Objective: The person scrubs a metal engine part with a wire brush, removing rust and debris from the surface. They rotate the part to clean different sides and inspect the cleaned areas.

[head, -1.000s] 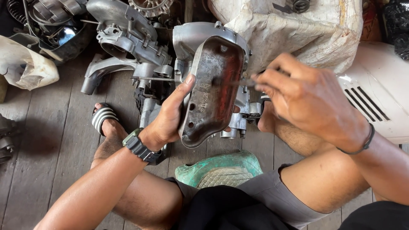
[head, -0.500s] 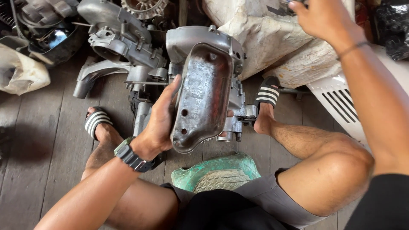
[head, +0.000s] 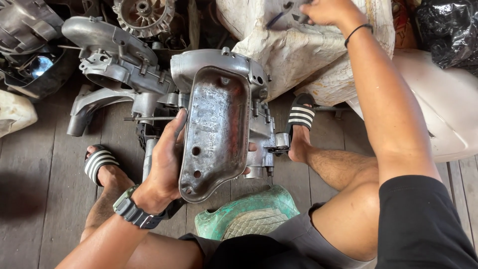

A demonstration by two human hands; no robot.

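Observation:
My left hand (head: pixel 162 172) grips the left edge of a long, grimy metal cover (head: pixel 216 129), hollow side facing me, held against a silver engine casing (head: pixel 209 62) on the floor. My fingertips show past the cover's right edge. My right hand (head: pixel 328 10) is stretched far up to the top of a white sack (head: pixel 294 50). Its fingers are closed at the end of a thin dark tool (head: pixel 278 19), which is blurred.
A second engine casing (head: pixel 109 50) and a finned wheel (head: pixel 144 15) lie at the upper left. A white vented panel (head: pixel 443 109) and a black bag (head: pixel 448 30) are at the right. A green stool (head: pixel 249 211) is under me; my sandalled feet (head: pixel 98 162) flank the engine on wooden planks.
My right hand left the cover, where it worked with a thin tool, and rose to the white sack. The left hand keeps its grip on the cover.

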